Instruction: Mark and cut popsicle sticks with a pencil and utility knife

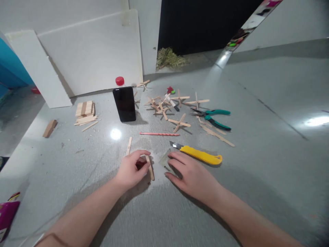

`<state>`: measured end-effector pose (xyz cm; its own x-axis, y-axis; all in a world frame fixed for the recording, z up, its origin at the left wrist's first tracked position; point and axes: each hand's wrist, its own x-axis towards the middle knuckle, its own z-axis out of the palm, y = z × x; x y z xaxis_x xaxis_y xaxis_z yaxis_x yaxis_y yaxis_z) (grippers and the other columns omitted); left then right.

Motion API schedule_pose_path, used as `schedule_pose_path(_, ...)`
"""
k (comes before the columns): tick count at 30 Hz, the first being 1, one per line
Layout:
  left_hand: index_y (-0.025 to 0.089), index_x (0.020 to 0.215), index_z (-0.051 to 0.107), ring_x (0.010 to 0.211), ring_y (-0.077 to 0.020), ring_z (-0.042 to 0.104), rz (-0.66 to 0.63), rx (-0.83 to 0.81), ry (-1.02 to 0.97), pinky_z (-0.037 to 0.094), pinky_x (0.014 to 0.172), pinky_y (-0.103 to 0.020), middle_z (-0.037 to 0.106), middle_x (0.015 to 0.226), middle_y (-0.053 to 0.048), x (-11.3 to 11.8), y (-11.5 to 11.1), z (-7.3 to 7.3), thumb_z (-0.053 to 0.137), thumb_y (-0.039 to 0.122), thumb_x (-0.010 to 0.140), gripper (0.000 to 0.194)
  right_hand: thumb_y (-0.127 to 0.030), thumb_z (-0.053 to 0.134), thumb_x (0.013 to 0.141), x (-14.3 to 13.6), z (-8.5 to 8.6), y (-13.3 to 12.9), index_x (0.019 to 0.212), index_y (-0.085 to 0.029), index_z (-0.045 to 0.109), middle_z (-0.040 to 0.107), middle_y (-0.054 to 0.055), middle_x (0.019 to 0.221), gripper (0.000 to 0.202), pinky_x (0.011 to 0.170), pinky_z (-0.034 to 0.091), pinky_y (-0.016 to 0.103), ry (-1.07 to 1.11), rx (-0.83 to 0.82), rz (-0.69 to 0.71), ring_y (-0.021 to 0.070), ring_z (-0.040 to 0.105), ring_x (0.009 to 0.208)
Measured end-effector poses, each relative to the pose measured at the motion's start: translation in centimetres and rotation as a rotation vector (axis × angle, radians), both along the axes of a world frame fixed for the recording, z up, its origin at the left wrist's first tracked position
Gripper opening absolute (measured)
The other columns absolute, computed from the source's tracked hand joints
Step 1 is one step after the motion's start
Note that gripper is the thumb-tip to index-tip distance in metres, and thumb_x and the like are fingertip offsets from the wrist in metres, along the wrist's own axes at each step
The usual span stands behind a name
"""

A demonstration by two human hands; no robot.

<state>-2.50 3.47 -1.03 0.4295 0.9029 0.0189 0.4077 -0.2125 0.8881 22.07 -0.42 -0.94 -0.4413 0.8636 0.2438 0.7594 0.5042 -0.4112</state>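
My left hand [133, 168] is beside a wooden craft stick [151, 171] on the table, with thumb and index fingertips apart at its upper part. Whether they touch it is hard to see. Behind that hand another craft stick [129, 145] lies partly hidden. My right hand [189, 173] has its fingers spread over a small flat greyish-green piece [166, 162], its thumb at the near side. Just beyond lies a yellow utility knife [200, 154] with its blade out, pointing left. A red pencil [159, 134] lies farther back.
Several crossed craft-stick pieces [180, 123] and green-handled pliers [216, 118] lie at the back. A black phone [125, 104] stands against a red-capped bottle [119, 81]. Leftward are a stack of craft sticks [84, 109] and a brown block [49, 128]. White boards [89, 55] lean behind.
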Motion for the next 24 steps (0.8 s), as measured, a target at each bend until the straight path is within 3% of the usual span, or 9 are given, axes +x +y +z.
schedule_pose_path(4, 0.022, 0.108, 0.064, 0.113, -0.0225, 0.070, -0.047, 0.135, 0.071, 0.061, 0.090, -0.038, 0.067, 0.130, -0.012, 0.1, 0.2, 0.2, 0.060, 0.016, 0.088, 0.022, -0.022, 0.072, 0.087, -0.2, 0.2, -0.2, 0.101, -0.017, 0.068, 0.070, 0.015, 0.116, 0.016, 0.091, 0.061, 0.049, -0.060, -0.007, 0.026, 0.0315, 0.068, 0.109)
schedule_pose_path(9, 0.022, 0.107, 0.064, 0.130, -0.0290, 0.058, -0.083, 0.275, 0.173, 0.051, 0.109, -0.052, 0.058, 0.141, -0.014, 0.3, 0.1, -0.2, 0.062, 0.020, 0.089, 0.019, -0.008, 0.057, 0.089, -0.5, 0.2, -1.3, 0.105, -0.015, 0.069, 0.073, 0.016, 0.114, 0.021, 0.088, 0.061, 0.044, -0.157, 0.054, 0.069, 0.0292, 0.071, 0.102)
schedule_pose_path(13, 0.022, 0.110, 0.062, 0.128, -0.0283, 0.057, -0.075, 0.345, 0.225, 0.050, 0.108, -0.052, 0.057, 0.140, -0.014, 0.4, 0.1, -0.3, 0.062, 0.023, 0.091, 0.019, 0.000, 0.048, 0.087, -1.2, 0.0, -2.4, 0.111, -0.014, 0.069, 0.075, 0.017, 0.105, 0.034, 0.075, 0.060, 0.034, -0.207, 0.088, 0.100, 0.0258, 0.072, 0.094)
schedule_pose_path(17, 0.021, 0.112, 0.061, 0.123, -0.0259, 0.060, -0.103, 0.393, 0.259, 0.053, 0.104, -0.048, 0.061, 0.132, -0.013, 0.3, 0.1, -0.3, 0.059, 0.023, 0.094, 0.019, 0.000, 0.047, 0.088, -1.9, 0.0, -2.5, 0.112, -0.016, 0.068, 0.072, 0.007, 0.081, 0.035, 0.061, 0.053, 0.027, -0.193, 0.075, 0.103, 0.0189, 0.067, 0.070)
schedule_pose_path(20, 0.021, 0.116, 0.061, 0.122, -0.0275, 0.060, -0.186, 0.443, 0.292, 0.053, 0.102, -0.049, 0.063, 0.130, -0.013, 0.3, -0.1, -0.3, 0.057, 0.024, 0.094, 0.022, -0.005, 0.046, 0.093, -1.1, 0.5, -1.8, 0.106, -0.018, 0.068, 0.074, 0.007, 0.088, 0.029, 0.067, 0.055, 0.028, -0.128, 0.059, 0.072, 0.0182, 0.070, 0.075)
schedule_pose_path(24, 0.020, 0.125, 0.060, 0.124, -0.0308, 0.060, -0.283, 0.503, 0.345, 0.051, 0.101, -0.052, 0.063, 0.135, -0.015, 0.5, -0.4, -0.1, 0.054, 0.023, 0.096, 0.029, -0.011, 0.046, 0.095, 1.1, 1.0, -0.5, 0.108, -0.020, 0.068, 0.077, 0.009, 0.103, 0.027, 0.080, 0.057, 0.034, 0.028, 0.044, -0.115, 0.0225, 0.073, 0.093)
